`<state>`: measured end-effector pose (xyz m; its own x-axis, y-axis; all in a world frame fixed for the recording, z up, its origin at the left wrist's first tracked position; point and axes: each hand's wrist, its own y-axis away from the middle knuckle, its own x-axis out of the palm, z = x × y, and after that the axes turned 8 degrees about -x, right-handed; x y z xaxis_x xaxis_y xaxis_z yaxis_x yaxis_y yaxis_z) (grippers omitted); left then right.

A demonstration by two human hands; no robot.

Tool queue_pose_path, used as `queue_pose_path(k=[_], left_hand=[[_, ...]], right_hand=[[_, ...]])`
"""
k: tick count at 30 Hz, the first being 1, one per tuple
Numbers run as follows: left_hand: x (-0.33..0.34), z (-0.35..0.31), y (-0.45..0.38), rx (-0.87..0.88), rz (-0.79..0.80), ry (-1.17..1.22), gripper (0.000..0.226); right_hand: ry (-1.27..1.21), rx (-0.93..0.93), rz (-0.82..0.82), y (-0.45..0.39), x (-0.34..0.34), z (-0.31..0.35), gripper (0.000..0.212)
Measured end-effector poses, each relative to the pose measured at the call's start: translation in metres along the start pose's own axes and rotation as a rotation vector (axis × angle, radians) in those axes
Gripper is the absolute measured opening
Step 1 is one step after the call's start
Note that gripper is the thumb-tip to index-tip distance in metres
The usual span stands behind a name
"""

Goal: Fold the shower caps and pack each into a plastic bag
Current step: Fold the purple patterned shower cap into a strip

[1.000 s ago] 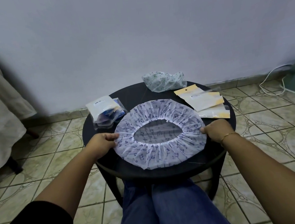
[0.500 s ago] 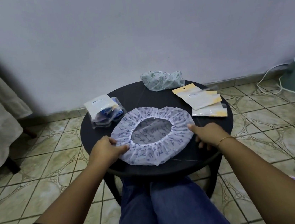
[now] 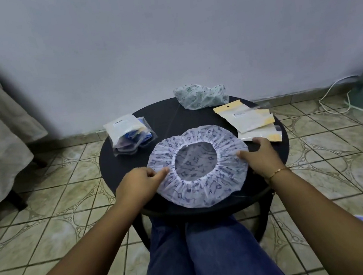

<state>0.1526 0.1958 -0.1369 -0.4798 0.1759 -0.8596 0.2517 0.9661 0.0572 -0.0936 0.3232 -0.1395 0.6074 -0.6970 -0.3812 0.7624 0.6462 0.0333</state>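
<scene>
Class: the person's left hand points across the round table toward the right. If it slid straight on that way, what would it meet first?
The left hand already pinches the blue-patterned white shower cap; going straight on, it would probably cross the cap's open middle and reach the right hand. Depth is uncertain.

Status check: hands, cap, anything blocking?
Left hand pinches cap's left edge; right hand touches its right edge, fingers spread. Blue-print shower cap flat, unfolded, on table. Nothing blocking.
</scene>
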Motion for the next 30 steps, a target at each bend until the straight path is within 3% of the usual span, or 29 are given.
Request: queue_pose_path(k=[4,5,8,13,17,20,25,28,30], left_hand=[[0.007,0.005,-0.024,0.048,-0.137,0.281,0.032],[0.008,0.004,-0.030,0.034,-0.126,0.314,0.037],[0.010,0.000,-0.043,-0.013,-0.004,0.386,0.050],[-0.001,0.000,-0.052,0.037,0.246,0.472,0.027],[-0.008,0.010,-0.053,-0.044,0.431,0.616,0.036],[-0.011,0.020,-0.056,-0.068,0.367,0.487,0.051],[-0.013,0.033,-0.058,0.049,0.299,0.289,0.062],[-0.015,0.035,-0.054,0.105,0.303,0.186,0.059],[-0.017,0.036,-0.051,0.181,0.217,0.100,0.047]], right_hand=[[-0.113,-0.009,0.097,0.000,0.000,-0.003,0.057],[-0.114,-0.017,0.122,-0.001,0.001,-0.003,0.053],[-0.050,-0.064,0.135,0.000,0.002,-0.002,0.039],[-0.039,-0.072,0.144,0.000,0.001,-0.004,0.018],[-0.013,-0.051,0.148,-0.008,-0.004,-0.008,0.027],[0.053,-0.037,0.194,-0.012,-0.004,-0.012,0.035],[0.208,-0.129,0.258,-0.016,-0.003,-0.017,0.043],[0.404,-0.259,0.264,-0.015,-0.004,-0.019,0.042],[0.496,-0.385,0.242,-0.015,-0.009,-0.021,0.037]])
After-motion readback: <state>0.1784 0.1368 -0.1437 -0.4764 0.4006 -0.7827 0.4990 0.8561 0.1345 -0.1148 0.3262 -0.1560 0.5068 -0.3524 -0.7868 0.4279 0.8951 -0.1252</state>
